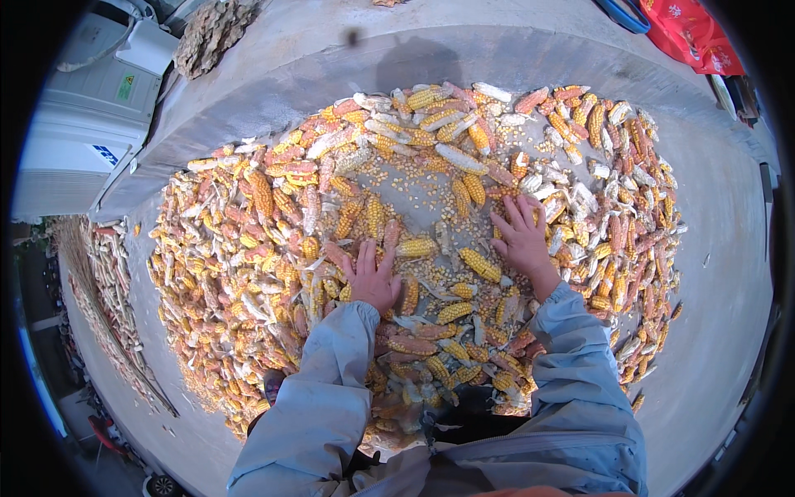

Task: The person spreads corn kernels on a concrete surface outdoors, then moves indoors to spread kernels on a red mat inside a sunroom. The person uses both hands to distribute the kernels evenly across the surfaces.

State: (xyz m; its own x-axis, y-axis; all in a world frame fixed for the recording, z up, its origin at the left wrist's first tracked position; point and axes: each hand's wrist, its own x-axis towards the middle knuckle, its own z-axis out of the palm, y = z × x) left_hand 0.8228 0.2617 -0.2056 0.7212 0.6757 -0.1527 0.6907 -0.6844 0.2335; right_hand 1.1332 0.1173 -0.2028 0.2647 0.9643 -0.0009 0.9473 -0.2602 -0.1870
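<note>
A wide heap of corn cobs (248, 248), yellow, orange and pale, is spread on a grey concrete floor (720, 273). Loose yellow kernels (414, 186) lie in a thinner patch at the middle. My left hand (370, 276) rests palm down on cobs at the near edge of that patch, fingers spread, holding nothing. My right hand (522, 236) lies flat with fingers apart on cobs to the right of the patch. Both arms are in light blue sleeves. A yellow cob (480, 265) lies between the two hands.
A white machine housing (91, 116) stands at the upper left beyond a concrete ledge. A pile of dry cobs (211, 33) sits at the top left. A red bag (691, 33) lies at the upper right. More cobs (108, 282) line the left edge.
</note>
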